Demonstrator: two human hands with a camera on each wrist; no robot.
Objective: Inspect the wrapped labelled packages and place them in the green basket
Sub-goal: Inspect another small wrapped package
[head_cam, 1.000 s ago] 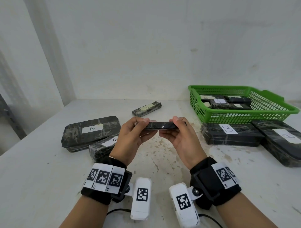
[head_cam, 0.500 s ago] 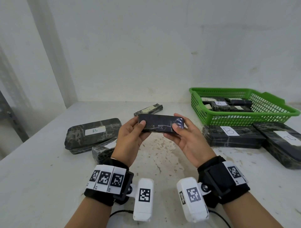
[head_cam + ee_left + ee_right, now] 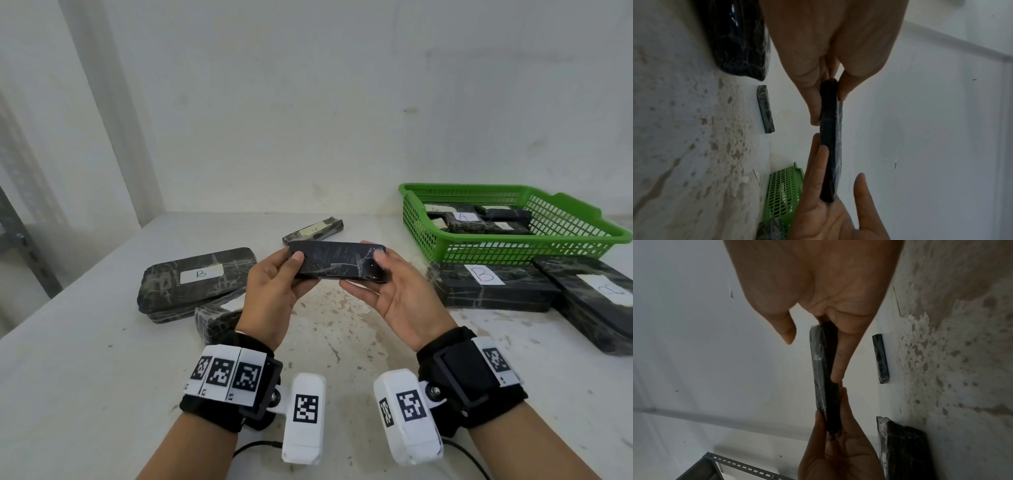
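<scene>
a plain sorting or packing workroom, not a home: a stained white worktable (image 3: 329, 329) set into a bare white corner. on the worktable lie dark film-wrapped packages with handwritten letter labels (image 3: 202, 273), a green plastic basket (image 3: 513, 246) at its right rear. left of the worktable stands slotted metal racking (image 3: 740, 465).

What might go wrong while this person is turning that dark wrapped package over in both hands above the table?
The held package is pinched only at its ends by the left hand and right hand; glossy wrap may slip, dropping it on the table. No label shows on the face towards the head camera, so it could be missed. The green basket already holds several packages, and another might sit crooked on top.
</scene>
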